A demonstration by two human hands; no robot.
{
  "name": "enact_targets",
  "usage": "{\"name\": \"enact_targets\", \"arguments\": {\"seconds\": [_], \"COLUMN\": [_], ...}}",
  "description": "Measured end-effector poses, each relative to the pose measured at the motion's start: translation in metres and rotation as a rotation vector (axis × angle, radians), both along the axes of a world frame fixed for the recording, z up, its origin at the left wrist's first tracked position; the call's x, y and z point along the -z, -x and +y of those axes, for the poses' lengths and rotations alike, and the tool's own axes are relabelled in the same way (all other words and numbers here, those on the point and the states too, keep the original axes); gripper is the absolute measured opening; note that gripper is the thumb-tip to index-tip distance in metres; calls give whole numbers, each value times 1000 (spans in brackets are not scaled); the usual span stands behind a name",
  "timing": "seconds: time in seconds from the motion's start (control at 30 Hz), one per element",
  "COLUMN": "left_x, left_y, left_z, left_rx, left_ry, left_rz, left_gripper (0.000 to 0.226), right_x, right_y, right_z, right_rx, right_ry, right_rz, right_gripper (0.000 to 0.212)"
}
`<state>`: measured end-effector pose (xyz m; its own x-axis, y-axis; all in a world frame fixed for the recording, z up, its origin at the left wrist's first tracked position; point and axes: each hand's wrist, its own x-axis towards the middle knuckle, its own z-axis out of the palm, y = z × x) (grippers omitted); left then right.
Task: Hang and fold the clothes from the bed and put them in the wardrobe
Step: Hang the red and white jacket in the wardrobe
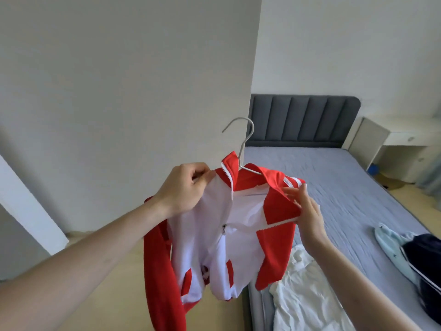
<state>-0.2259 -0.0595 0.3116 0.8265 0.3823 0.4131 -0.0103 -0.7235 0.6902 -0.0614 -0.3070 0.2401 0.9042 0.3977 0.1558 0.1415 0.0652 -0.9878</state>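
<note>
Beside the bed (346, 187), the left hand (183, 187) pinches the jacket (238, 235) shoulder, keeping it on the hanger (241, 149). The right hand (307, 211), fingers straight and slightly apart, spreads the other front panel to seat that shoulder.

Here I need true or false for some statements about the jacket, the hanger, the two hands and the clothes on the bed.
1. The jacket is red and white. True.
2. The hanger hooks on a wardrobe rail. False: its hook is free in the air.
3. The left hand pinches the jacket at its shoulder. True.
4. The right hand holds a blue garment. False: it touches the jacket's red front.
5. A white garment lies on the bed. True.
</note>
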Motion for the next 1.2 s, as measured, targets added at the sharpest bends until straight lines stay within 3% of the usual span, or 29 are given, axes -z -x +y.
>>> {"name": "enact_targets", "arguments": {"seconds": [0.1, 0.27, 0.47, 0.6, 0.8, 1.0, 1.2], "left_x": [11, 43, 80, 101, 134, 200, 272], "left_y": [-19, -57, -100, -129, -174, -220, -254], "left_z": [-23, -64, -121, -164, -223, -250, -233], "left_rx": [89, 219, 377, 469, 588, 415, 258], "left_ry": [39, 136, 198, 279, 427, 562, 545], "left_rz": [-5, 36, 110, 171, 267, 390, 598], "left_gripper": [44, 42, 43, 42, 43, 44, 21], "right_x": [12, 23, 39, 47, 63, 108, 175], "right_y": [0, -8, -45, -66, -112, -167, -211], "right_z": [-25, -69, -133, -172, -220, -229, -203], "right_rx": [30, 66, 230, 385, 571, 634, 525], "right_ry": [27, 113, 164, 195, 63, 94, 155], "right_rz": [17, 171, 561, 591, 627, 707, 785], "right_gripper": [36, 79, 76, 54, 16, 11, 14]}}
